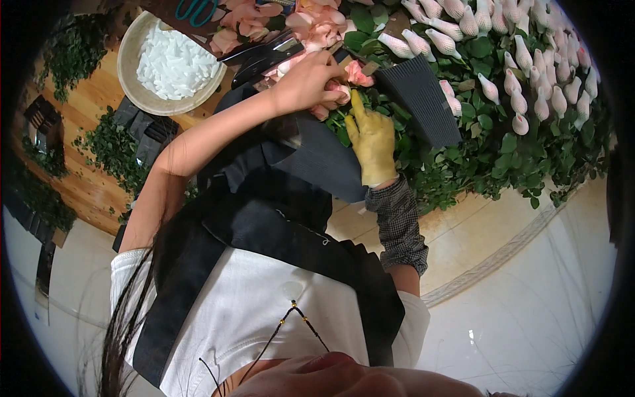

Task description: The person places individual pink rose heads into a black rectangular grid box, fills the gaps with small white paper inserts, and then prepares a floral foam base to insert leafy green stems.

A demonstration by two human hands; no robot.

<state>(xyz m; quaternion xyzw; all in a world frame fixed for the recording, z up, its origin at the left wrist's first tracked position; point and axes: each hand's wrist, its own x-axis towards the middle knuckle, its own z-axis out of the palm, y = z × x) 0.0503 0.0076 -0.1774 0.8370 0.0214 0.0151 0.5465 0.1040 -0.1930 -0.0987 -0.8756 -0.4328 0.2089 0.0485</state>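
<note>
My left hand (305, 85) pinches a pink rose (338, 92), partly hidden; gloved right hand's (374, 142) finger closure: I cannot tell.

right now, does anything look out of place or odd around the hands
The right hand wears a yellow glove while the left hand is bare, a mismatch; loose pink petals also lie untidily beyond them.

A florist's workroom is suggested by massed, sleeved rosebuds (489, 88), loose pink roses (360, 75), bundled green foliage (116, 151) and teal scissor handles (187, 14).
</note>
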